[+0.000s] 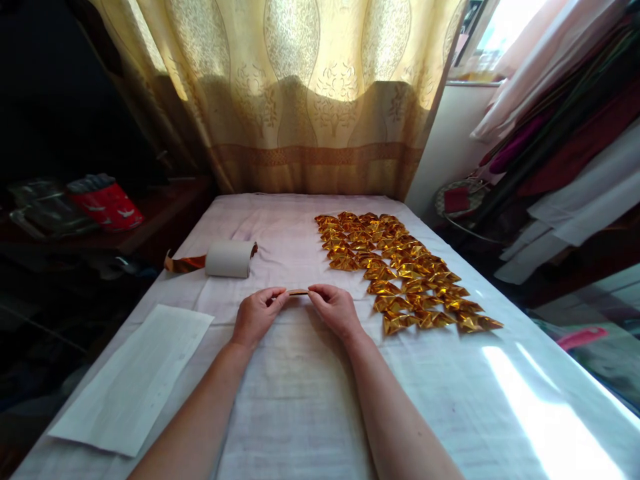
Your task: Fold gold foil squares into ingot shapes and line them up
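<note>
Seen from above, two bare hands meet at the middle of a cloth-covered bench point(300, 400). The fingers point(280, 295) of the left hand point(256, 315) and those of the right hand point(334, 308) are closed in a pinch on either end of a small folded strip of gold foil point(298, 292), held level just above the pale cloth. To the right of the hands, close by, many folded gold foil pieces point(400, 267) lie in neat rows running away toward a patterned curtain point(300, 93). Beyond the left hand lies a white roll point(229, 259) on its side, with a tail of gold foil ribbon point(184, 263) trailing off to the left. A flat white sheet point(135, 377) rests at the bench's near left edge. Hanging clothes point(565, 113) fill the right side.
</note>
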Demonstrator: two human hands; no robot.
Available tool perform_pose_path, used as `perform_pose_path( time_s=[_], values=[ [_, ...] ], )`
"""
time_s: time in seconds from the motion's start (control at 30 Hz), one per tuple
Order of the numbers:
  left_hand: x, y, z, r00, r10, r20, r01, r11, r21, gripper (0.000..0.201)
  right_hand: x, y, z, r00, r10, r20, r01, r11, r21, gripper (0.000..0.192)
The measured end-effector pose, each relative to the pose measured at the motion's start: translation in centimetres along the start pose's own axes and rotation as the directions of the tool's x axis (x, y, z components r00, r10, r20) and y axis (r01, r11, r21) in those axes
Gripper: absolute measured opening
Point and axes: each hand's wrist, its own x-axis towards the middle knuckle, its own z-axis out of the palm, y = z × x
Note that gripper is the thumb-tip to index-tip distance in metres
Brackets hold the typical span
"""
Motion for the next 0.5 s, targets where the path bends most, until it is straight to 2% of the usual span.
perform_pose_path(
  time_s=[0.27, 0.5],
  values=[
    [-0.23, -0.36, 0.15, 0.999, 0.029, -0.022, -0.029, 1.000, 0.007, 0.029, -0.12, 0.28, 0.70, 0.994, 0.008, -0.105, -0.004, 0.999, 0.042, 0.023],
    [-0.18, -0.17, 0.22, 0.999, 0.017, -0.045, -0.013, 0.997, 0.079, 0.030, -0.38, 0.66, 0.87, 0.967, -0.205, -0.153, 0.209, 0.978, 0.009, 0.021]
  ],
)
